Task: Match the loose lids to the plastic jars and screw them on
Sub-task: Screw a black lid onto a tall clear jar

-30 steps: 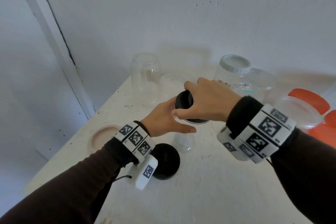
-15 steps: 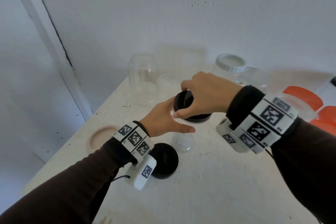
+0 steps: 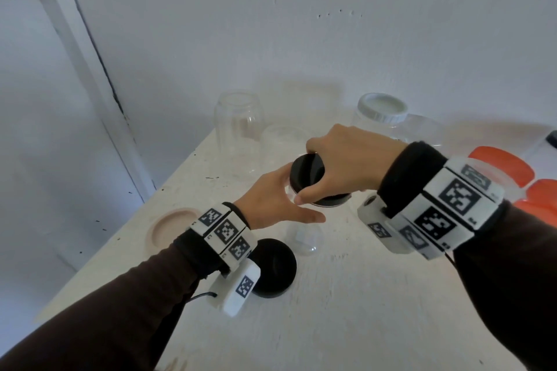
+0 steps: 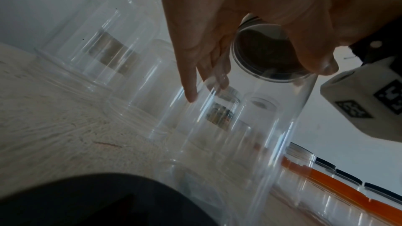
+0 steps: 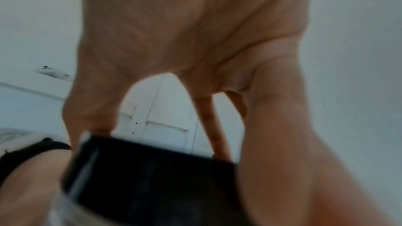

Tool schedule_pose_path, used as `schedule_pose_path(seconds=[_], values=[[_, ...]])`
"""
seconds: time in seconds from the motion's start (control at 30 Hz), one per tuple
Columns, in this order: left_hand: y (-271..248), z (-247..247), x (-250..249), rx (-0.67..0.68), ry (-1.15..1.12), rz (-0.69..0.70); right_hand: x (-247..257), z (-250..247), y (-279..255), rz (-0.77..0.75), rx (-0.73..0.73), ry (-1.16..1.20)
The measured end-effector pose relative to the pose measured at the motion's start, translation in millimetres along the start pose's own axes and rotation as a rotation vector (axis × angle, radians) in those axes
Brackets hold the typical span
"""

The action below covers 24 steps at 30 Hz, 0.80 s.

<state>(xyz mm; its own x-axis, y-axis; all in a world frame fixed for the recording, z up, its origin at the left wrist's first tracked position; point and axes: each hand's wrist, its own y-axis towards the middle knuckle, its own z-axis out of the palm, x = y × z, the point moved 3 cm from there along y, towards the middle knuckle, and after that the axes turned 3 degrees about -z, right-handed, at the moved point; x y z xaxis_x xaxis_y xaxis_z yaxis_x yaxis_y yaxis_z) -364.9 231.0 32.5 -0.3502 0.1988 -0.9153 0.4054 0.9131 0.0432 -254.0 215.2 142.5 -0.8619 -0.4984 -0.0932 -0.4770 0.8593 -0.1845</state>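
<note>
Right hand (image 3: pixel 346 159) grips round black lid (image 3: pixel 307 172) atop clear jar (image 3: pixel 304 238).

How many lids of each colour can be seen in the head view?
Black round plastic lids: 2
Orange round plastic lids: 2, partly cut off at the frame edge
White round plastic lid: 1
Pale pink round plastic lid: 1
Total: 6
</note>
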Motion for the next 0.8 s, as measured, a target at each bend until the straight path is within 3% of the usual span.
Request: schedule_pose_path(seconds=[0.17,0.23,0.4,0.5,0.63,0.8], values=[[-0.6,-1.6,-2.8,0.007,0.065,0.009,-6.3,-3.8,-0.6,-0.127,0.23,0.074],[-1.2,-1.0,-3.5,0.009,0.057,0.004,-7.5,-2.8,0.1,-0.149,0.167,0.12],[-1.2,-0.6,-2.4,0.0,0.013,0.005,-4.8,5.0,0.4,0.012,-0.058,0.071],[-1.9,-1.3,-2.6,0.011,0.039,0.009,-4.7,4.0,0.2,-0.009,0.027,0.043],[-1.9,-1.1,-3.8,0.013,0.077,0.018,-6.1,-1.8,-2.0,-0.192,0.18,0.155],[-1.8,-0.1,-2.4,-0.007,0.017,0.022,-0.2,3.3,-0.8,-0.064,-0.072,0.04]])
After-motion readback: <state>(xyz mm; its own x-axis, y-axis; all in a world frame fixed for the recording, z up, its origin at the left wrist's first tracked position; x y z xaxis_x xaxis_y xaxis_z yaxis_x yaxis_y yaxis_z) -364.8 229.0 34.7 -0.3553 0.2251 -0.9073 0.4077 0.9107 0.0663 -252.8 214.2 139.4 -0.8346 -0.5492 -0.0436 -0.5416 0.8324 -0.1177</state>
